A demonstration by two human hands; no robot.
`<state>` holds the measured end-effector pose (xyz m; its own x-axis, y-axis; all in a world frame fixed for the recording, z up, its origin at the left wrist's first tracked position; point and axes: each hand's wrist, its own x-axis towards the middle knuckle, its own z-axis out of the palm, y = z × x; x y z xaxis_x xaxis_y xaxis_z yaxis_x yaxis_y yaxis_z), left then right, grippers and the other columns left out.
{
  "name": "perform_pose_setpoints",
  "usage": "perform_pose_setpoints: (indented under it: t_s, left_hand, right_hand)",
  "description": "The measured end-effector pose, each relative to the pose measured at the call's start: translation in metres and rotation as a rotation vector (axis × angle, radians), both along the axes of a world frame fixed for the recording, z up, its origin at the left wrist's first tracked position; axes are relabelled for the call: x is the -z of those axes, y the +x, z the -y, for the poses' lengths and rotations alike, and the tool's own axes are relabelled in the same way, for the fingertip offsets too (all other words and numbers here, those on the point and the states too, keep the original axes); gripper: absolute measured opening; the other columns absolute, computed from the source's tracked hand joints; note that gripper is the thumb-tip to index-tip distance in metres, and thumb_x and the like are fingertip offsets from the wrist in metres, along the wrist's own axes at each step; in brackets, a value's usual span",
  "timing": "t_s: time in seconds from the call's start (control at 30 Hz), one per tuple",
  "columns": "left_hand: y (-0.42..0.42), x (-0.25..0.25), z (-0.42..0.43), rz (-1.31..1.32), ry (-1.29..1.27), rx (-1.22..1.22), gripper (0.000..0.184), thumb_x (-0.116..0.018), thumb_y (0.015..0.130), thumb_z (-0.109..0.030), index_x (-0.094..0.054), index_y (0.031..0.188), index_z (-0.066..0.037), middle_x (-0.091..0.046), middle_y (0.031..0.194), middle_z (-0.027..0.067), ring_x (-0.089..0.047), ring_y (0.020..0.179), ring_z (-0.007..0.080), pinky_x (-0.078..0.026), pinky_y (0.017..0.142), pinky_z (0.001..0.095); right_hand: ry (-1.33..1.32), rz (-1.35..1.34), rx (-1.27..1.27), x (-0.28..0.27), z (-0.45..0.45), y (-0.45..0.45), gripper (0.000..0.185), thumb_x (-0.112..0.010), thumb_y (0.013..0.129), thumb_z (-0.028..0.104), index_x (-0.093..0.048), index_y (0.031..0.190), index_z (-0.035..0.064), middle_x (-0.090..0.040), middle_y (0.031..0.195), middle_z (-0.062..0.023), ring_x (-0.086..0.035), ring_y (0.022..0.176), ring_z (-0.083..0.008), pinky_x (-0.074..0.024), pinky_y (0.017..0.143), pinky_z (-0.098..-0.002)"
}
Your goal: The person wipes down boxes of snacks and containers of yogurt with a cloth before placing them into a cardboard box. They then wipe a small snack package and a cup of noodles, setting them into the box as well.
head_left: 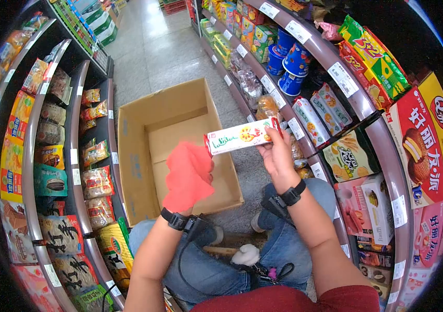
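Well, at the far left stand curved shelves [78,99] of bagged snacks, a teal packet [50,180] among them and a yellow packet [113,249] low down near the person's knee. Next comes a large cardboard box [128,140], its top open, on the aisle floor just ahead of the crouching person. Over it reaches the left hand [187,174], red all over, with a black wristband [174,218] behind it. That hand is at the near left end of a slim white package [237,138] with red ends and green lettering; its fingers blur into the red, so I can't tell how firmly they close. The package is raised, partly over the box's right side, its right end tipped slightly up. Between the blue-jeaned legs [310,208] sits a white bundle [246,255]. The right hand [275,156] has the package's right end pinched between thumb and fingers; it too wears a black band [291,193]. Beyond, the right-hand shelves hold blue tubs [291,67], white packs [310,120] much like the one being held, a green-and-yellow packet [375,57] higher up, and at the far right a big red-and-yellow carton [421,130] above a pink carton [429,234].
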<state>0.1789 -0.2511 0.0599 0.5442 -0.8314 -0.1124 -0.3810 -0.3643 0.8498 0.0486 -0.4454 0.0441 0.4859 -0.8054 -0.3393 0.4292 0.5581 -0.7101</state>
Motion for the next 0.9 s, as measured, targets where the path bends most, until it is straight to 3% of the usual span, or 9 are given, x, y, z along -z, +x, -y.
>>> perform_pose_setpoints:
  t_s: [0.1, 0.2, 0.27, 0.43, 0.53, 0.67, 0.73, 0.87, 0.9]
  left_hand:
    - [0.007, 0.025, -0.001, 0.241, 0.134, -0.019, 0.036, -0.064, 0.091, -0.01, -0.05, 0.124, -0.005, -0.057, 0.114, 0.0119, -0.056, 0.098, 0.0179, -0.051, 0.079, 0.0351]
    - [0.004, 0.038, 0.001, -0.139, -0.487, -0.225, 0.025, -0.066, 0.093, -0.025, -0.05, 0.099, -0.008, -0.051, 0.081, 0.001, -0.047, 0.071, 0.0156, -0.046, 0.069, 0.0308]
    - [-0.008, -0.006, 0.005, -0.674, -0.635, -0.421, 0.021, -0.06, 0.098, -0.025, -0.049, 0.101, -0.007, -0.052, 0.083, 0.0017, -0.048, 0.075, 0.0153, -0.047, 0.073, 0.0303]
    - [-0.004, -0.018, 0.007, -0.03, -0.385, -0.361, 0.03, -0.054, 0.1, -0.036, -0.05, 0.103, -0.007, -0.059, 0.092, 0.0038, -0.056, 0.083, 0.0163, -0.05, 0.074, 0.0314]
    - [0.003, -0.006, 0.014, -0.591, -0.656, -0.524, 0.033, -0.059, 0.094, -0.039, -0.053, 0.099, -0.008, -0.062, 0.092, 0.0049, -0.059, 0.081, 0.0166, -0.052, 0.07, 0.0332]
    - [0.019, 0.004, 0.003, -0.912, -0.651, -0.47, 0.022, -0.051, 0.1, -0.027, -0.056, 0.1, -0.006, -0.062, 0.092, 0.0052, -0.06, 0.087, 0.014, -0.051, 0.073, 0.0317]
    - [0.019, 0.008, 0.011, -0.668, -0.684, -0.504, 0.03, -0.045, 0.102, -0.029, -0.055, 0.115, -0.004, -0.061, 0.099, 0.0061, -0.059, 0.09, 0.0152, -0.051, 0.076, 0.0317]
    - [0.0, -0.009, 0.021, -0.428, -0.743, -0.272, 0.025, -0.051, 0.101, -0.02, -0.054, 0.115, 0.001, -0.062, 0.117, 0.0099, -0.06, 0.104, 0.0152, -0.05, 0.09, 0.0309]
    - [0.001, -0.019, 0.026, -0.547, -0.899, -0.219, 0.033, -0.05, 0.102, -0.023, -0.054, 0.121, 0.004, -0.061, 0.123, 0.0119, -0.058, 0.11, 0.0174, -0.047, 0.098, 0.0331]
  right_hand:
    - [0.011, 0.007, -0.017, -0.003, -0.012, 0.004, 0.046, -0.067, 0.091, 0.008, -0.04, 0.127, 0.0103, -0.058, 0.119, -0.0117, -0.064, 0.104, -0.0241, -0.0555, 0.084, -0.0428]
    - [0.005, 0.046, -0.092, 0.0, -0.015, 0.004, 0.047, -0.065, 0.091, 0.006, -0.04, 0.131, 0.0153, -0.056, 0.121, -0.0096, -0.062, 0.106, -0.0218, -0.0545, 0.085, -0.0411]
    - [0.008, 0.072, -0.112, -0.002, -0.019, 0.005, 0.051, -0.063, 0.092, 0.004, -0.039, 0.136, 0.0145, -0.056, 0.121, -0.0096, -0.061, 0.107, -0.0208, -0.0544, 0.086, -0.0412]
    - [-0.165, 0.086, -0.325, 0.009, -0.033, 0.005, 0.055, -0.06, 0.089, -0.002, -0.045, 0.141, 0.0103, -0.055, 0.121, -0.0084, -0.058, 0.11, -0.0178, -0.0535, 0.089, -0.0365]
    - [-0.477, -0.111, -0.517, 0.012, -0.048, 0.003, 0.048, -0.057, 0.086, -0.004, -0.053, 0.133, 0.0045, -0.057, 0.122, -0.007, -0.059, 0.11, -0.015, -0.0499, 0.095, -0.0299]
    - [-0.569, -0.109, -0.829, 0.011, -0.065, -0.007, 0.057, -0.059, 0.083, -0.006, -0.046, 0.138, 0.0048, -0.053, 0.131, -0.0073, -0.053, 0.122, -0.016, -0.0464, 0.101, -0.0315]
    - [-0.607, -0.07, -0.894, 0.016, -0.071, -0.002, 0.066, -0.064, 0.087, -0.001, -0.033, 0.145, 0.0082, -0.053, 0.13, -0.0124, -0.058, 0.117, -0.0192, -0.0506, 0.096, -0.0334]
    - [-0.448, -0.189, -0.852, 0.019, -0.059, 0.001, 0.073, -0.068, 0.092, 0.007, -0.027, 0.151, 0.008, -0.059, 0.126, -0.0148, -0.063, 0.108, -0.0178, -0.0542, 0.088, -0.033]
    - [-0.501, -0.221, -0.828, 0.02, -0.048, 0.001, 0.074, -0.068, 0.091, 0.007, -0.026, 0.151, 0.0075, -0.059, 0.126, -0.0154, -0.063, 0.108, -0.0176, -0.0543, 0.087, -0.033]
